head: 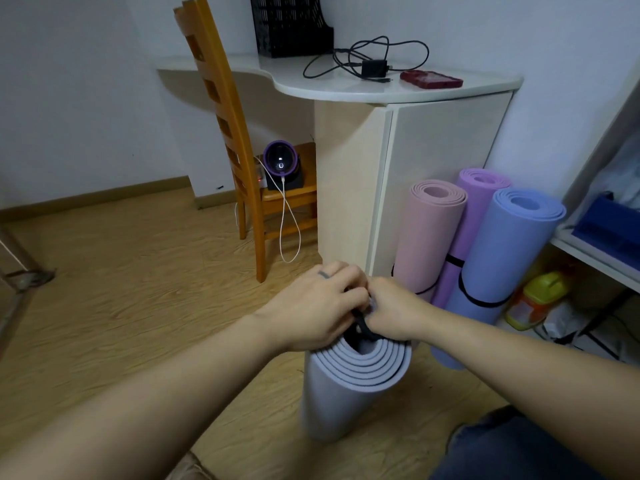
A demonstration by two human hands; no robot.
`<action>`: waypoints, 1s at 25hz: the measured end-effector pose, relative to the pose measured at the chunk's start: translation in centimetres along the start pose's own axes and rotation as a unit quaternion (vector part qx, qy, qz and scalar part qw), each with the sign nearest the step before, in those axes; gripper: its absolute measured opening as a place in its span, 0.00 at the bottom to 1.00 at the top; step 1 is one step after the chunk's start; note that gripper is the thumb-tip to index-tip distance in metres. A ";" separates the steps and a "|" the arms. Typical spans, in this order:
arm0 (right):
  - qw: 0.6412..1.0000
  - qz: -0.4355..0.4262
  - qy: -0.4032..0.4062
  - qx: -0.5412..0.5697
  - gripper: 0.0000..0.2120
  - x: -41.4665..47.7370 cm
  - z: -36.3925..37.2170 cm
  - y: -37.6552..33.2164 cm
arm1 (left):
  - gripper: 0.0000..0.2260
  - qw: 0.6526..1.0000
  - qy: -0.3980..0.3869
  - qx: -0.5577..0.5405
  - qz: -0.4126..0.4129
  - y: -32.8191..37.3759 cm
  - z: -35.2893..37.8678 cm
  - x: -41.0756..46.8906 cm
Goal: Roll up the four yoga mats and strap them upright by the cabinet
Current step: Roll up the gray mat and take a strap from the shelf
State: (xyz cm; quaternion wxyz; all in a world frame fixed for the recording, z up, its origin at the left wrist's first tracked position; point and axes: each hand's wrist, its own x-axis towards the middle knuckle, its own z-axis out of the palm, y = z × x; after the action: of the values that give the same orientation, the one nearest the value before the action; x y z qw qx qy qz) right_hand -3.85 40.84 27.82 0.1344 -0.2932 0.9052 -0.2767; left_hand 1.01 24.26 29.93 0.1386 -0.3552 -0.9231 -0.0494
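Note:
A rolled grey-lilac yoga mat (349, 386) stands upright on the floor in front of me. Above its top end my left hand (318, 308) and my right hand (391, 308) meet, both pinching a black strap (363, 329) that hangs into the roll's open centre. Three rolled mats lean upright against the cream cabinet (433, 140): a pink mat (426, 237), a purple mat (471, 216) behind it, and a blue mat (502, 265) on the right. Each of the three has a black strap around it.
A wooden chair (239, 150) stands left of the cabinet with a small purple device (280, 162) and white cable on its seat. The desktop (311, 81) holds black cables, a red case and a black file rack. A shelf unit (595, 251) with clutter stands at the right.

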 end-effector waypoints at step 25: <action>0.936 0.220 0.132 0.239 0.15 5.4 2.1 -0.8 | 0.17 0.970 0.008 -0.056 -0.236 7.6 6.1 -5.8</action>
State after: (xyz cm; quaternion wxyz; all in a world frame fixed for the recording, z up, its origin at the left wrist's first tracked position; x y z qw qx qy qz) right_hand -6.92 36.16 26.17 0.1371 -0.0064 0.8639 -0.4847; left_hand 8.87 27.27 22.38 0.1105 -0.1344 -0.9754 -0.1353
